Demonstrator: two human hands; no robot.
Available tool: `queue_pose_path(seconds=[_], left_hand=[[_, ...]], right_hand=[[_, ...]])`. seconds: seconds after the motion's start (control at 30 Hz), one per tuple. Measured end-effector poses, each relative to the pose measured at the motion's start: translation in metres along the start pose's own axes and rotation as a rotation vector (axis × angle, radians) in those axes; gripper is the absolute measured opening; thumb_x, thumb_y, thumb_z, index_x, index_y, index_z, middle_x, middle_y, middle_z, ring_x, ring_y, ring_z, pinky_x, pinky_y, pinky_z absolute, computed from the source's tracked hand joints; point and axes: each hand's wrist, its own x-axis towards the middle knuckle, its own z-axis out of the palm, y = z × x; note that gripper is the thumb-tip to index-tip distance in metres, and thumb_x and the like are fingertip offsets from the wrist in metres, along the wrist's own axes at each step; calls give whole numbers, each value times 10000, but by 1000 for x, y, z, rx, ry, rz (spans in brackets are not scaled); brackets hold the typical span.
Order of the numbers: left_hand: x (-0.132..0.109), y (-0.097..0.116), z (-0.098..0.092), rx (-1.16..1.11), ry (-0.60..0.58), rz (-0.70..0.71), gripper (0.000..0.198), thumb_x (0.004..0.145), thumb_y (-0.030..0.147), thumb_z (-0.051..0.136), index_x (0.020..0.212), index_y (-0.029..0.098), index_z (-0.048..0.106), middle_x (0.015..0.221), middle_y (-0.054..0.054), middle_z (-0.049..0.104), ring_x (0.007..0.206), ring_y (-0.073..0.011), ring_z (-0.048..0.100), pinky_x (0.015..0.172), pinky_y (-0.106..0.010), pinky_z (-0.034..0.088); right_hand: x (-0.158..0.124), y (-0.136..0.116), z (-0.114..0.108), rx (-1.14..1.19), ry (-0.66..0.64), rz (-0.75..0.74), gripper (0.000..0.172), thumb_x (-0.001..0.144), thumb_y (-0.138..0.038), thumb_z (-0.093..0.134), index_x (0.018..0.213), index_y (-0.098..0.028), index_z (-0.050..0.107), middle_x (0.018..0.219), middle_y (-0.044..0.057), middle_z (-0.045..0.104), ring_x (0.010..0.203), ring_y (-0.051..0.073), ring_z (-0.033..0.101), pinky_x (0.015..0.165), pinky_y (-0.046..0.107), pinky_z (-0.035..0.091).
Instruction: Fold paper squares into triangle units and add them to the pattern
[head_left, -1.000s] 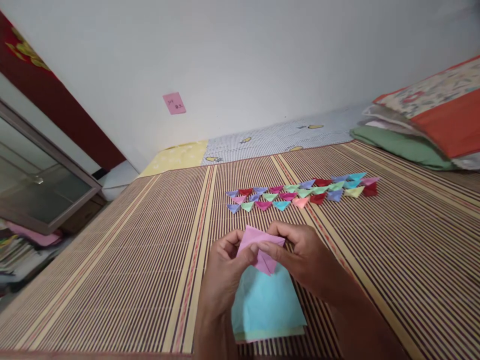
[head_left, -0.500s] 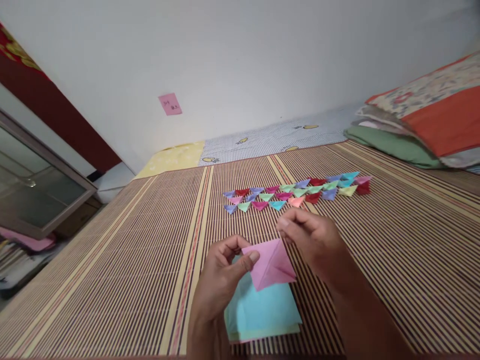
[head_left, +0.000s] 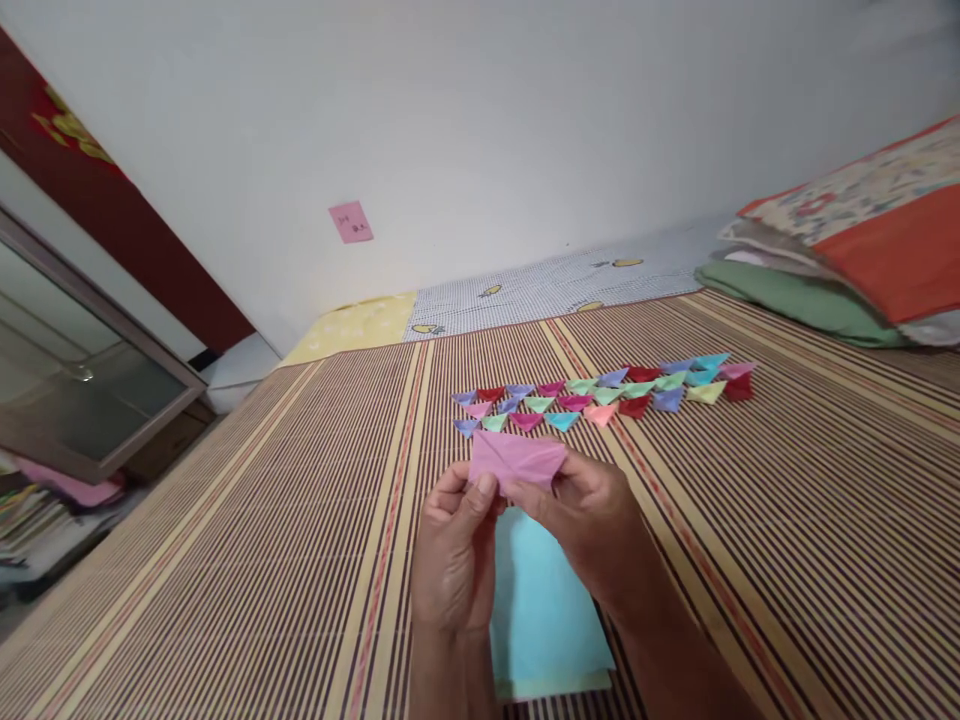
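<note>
You hold a folded piece of pink paper point(head_left: 517, 460) up between your two hands, its creased face turned toward you. Your left hand point(head_left: 454, 550) is curled nearly closed and pinches the paper's lower left part, thumb on the near face. Your right hand point(head_left: 600, 515), curled as well, grips the right end, its thumb laid along the bottom edge; the fingertips behind the paper are largely hidden.

Just below and between your wrists lies a stack of light blue paper sheets point(head_left: 551, 610), a pale green edge showing at the near end, partly covered by your left hand. Beyond your fingers, rows of small multicoloured folded-paper triangles point(head_left: 607, 396) spread away to the right across a brown-and-beige striped mat point(head_left: 300, 550).

Farther ahead of your hands, a blue checked cloth with yellow fruit prints point(head_left: 517, 290) borders a white wall point(head_left: 540, 120), where a pink rectangular paper note with dark writing point(head_left: 350, 222) hangs ahead and to the left. Well off to your right sits a pile of folded orange, floral and green fabric point(head_left: 877, 265).
</note>
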Motion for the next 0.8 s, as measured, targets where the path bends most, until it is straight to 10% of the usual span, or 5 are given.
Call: queue_pose_path(seconds=[0.27,0.53,0.8], left_hand=[[2,1,-1,-23,2,-99,254,749,348,869,792,115,776,782,-62,749,676,-135,652,627,-220,515],[1,21,-11,-209,54,-230,210,733,280,876,767,100,775,792,-83,785,697,-179,721,592,-247,572],[7,16,-22,78,26,-138,297,637,276,930,797,75,780,681,-81,752,639,-178,711,572,-222,531]], right_hand=[[0,6,-9,-766,177,-719,242,966,-60,510,929,-185,713,911,67,705,883,232,613,807,398,425],[1,21,-5,-916,25,-775,214,971,-52,523,950,-170,699,945,83,686,895,247,576,791,394,393],[-1,22,1,-893,-133,-695,200,981,-92,546,1049,-166,719,971,91,678,921,260,569,810,403,392]])
